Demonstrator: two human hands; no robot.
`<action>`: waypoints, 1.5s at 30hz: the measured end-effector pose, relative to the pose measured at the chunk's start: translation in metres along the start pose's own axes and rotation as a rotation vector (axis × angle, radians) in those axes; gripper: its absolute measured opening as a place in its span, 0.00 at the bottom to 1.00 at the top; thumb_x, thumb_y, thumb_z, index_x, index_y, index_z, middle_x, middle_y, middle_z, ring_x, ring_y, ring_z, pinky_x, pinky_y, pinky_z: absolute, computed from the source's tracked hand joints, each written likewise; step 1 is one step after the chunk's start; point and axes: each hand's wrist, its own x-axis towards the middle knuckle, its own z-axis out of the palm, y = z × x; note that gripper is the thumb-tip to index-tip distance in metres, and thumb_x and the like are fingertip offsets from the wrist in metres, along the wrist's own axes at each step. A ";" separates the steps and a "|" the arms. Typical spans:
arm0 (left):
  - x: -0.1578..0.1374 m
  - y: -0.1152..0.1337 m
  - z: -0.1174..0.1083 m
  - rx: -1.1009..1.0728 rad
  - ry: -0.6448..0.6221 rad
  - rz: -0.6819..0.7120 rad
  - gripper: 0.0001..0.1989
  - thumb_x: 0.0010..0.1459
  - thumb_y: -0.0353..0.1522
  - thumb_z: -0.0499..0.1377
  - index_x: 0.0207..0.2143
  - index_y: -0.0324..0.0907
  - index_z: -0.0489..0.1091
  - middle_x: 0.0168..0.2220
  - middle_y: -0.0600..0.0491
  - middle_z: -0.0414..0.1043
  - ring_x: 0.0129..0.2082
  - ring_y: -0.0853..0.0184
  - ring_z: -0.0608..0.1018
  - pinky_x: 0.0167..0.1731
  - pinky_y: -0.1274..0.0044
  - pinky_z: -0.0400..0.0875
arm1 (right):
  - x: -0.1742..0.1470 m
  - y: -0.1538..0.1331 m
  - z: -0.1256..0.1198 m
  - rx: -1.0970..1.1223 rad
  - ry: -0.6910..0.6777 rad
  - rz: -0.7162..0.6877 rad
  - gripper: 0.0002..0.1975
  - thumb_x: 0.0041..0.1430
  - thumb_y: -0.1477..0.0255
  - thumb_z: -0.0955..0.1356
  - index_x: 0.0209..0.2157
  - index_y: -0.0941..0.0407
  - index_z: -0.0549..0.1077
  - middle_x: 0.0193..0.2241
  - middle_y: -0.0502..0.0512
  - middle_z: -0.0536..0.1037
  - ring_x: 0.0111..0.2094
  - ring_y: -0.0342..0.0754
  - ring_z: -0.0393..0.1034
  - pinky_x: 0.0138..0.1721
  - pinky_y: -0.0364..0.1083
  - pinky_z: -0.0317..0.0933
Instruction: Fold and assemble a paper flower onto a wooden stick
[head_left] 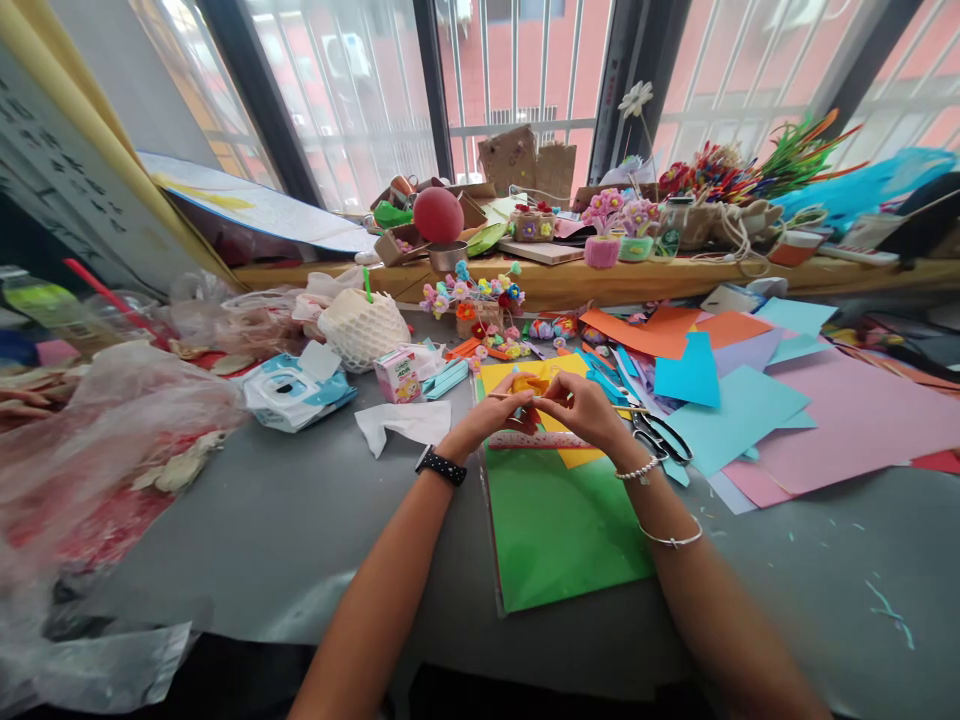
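Observation:
Both hands meet over the green sheet [562, 530] in the middle of the table. Fingers of my left hand [501, 410] are closed around a small curled piece of yellow paper [531, 384]. My right hand [581, 408] pinches a thin light stick [631, 409], which runs sideways across the hands beside the yellow piece. Fingers partly hide where stick and paper touch. Under the hands lie a flat yellow sheet [574, 458] and a pink-and-white patterned ruler [510, 440]. Black-handled scissors [667, 438] rest just right of my right wrist.
Blue, pink and orange paper sheets [862, 400] spread over the right side. A wipes packet [296, 390], a white tissue [405, 425], a small pink box [397, 375] and a netted coconut [364, 330] stand left. Crafted flowers [476, 300] sit behind; plastic bags [112, 450] fill the far left.

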 end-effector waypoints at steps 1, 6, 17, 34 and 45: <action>0.000 -0.001 -0.001 0.043 0.014 0.015 0.25 0.48 0.40 0.58 0.47 0.39 0.59 0.25 0.55 0.68 0.24 0.72 0.73 0.29 0.75 0.70 | 0.000 0.001 0.000 0.009 0.002 0.010 0.13 0.49 0.64 0.67 0.21 0.56 0.61 0.20 0.50 0.67 0.21 0.41 0.60 0.23 0.41 0.54; -0.001 -0.002 -0.003 0.250 0.049 0.108 0.31 0.43 0.38 0.63 0.50 0.42 0.57 0.30 0.53 0.70 0.27 0.71 0.74 0.30 0.77 0.68 | 0.001 0.003 -0.001 0.048 -0.002 0.046 0.12 0.48 0.66 0.67 0.20 0.56 0.62 0.20 0.50 0.68 0.21 0.41 0.59 0.22 0.42 0.54; -0.008 0.005 -0.004 0.110 0.026 0.051 0.36 0.43 0.33 0.63 0.55 0.46 0.52 0.33 0.52 0.70 0.28 0.71 0.74 0.33 0.75 0.69 | 0.000 0.000 -0.001 0.097 0.065 -0.044 0.10 0.49 0.64 0.67 0.24 0.56 0.65 0.23 0.50 0.69 0.23 0.41 0.61 0.24 0.42 0.57; 0.001 -0.006 0.011 -0.218 0.116 0.204 0.34 0.42 0.27 0.64 0.52 0.42 0.54 0.38 0.51 0.68 0.35 0.69 0.73 0.38 0.72 0.70 | 0.000 -0.003 -0.001 0.176 0.206 0.019 0.10 0.49 0.64 0.67 0.25 0.56 0.67 0.22 0.50 0.70 0.22 0.41 0.62 0.23 0.42 0.58; -0.002 -0.001 0.009 -0.171 0.084 0.134 0.35 0.41 0.28 0.64 0.52 0.42 0.55 0.37 0.51 0.68 0.32 0.71 0.73 0.36 0.74 0.70 | -0.002 -0.003 -0.004 0.038 0.239 -0.088 0.07 0.51 0.66 0.66 0.27 0.55 0.70 0.27 0.52 0.71 0.25 0.42 0.64 0.27 0.43 0.60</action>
